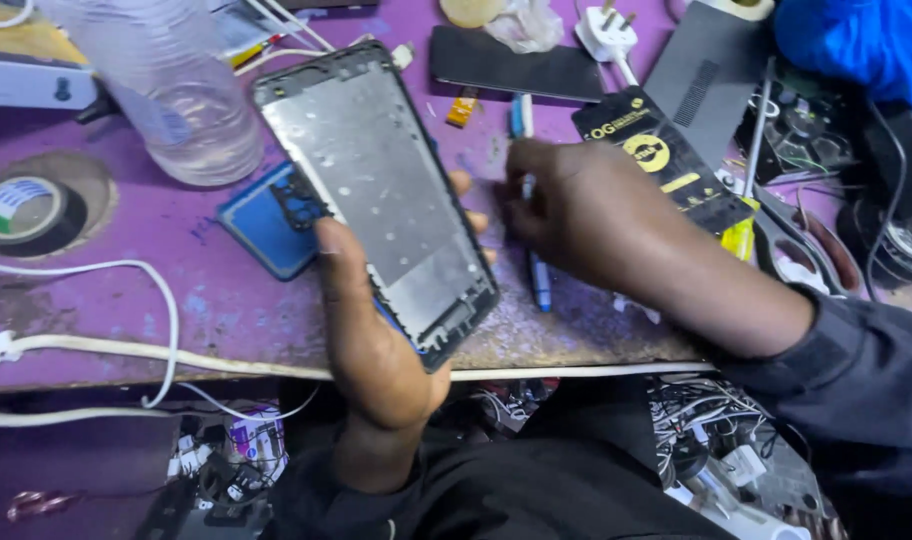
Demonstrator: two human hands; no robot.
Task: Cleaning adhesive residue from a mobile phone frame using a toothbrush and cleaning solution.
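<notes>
Now left hand (371,330) grips phone frame (376,195); right hand (576,205) on pen (539,275).

A worn purple workbench (226,300) fills the view, its paint scuffed and flaking to grey near the front edge, with a round hole cut into the top at the left where a roll of tape (21,208) sits. White cables (126,350) trail along the bench's front edge, and below it a dark space holds a tangle of wires and small parts (716,450). The light is even and soft, with only faint shadows on the bench top.
</notes>
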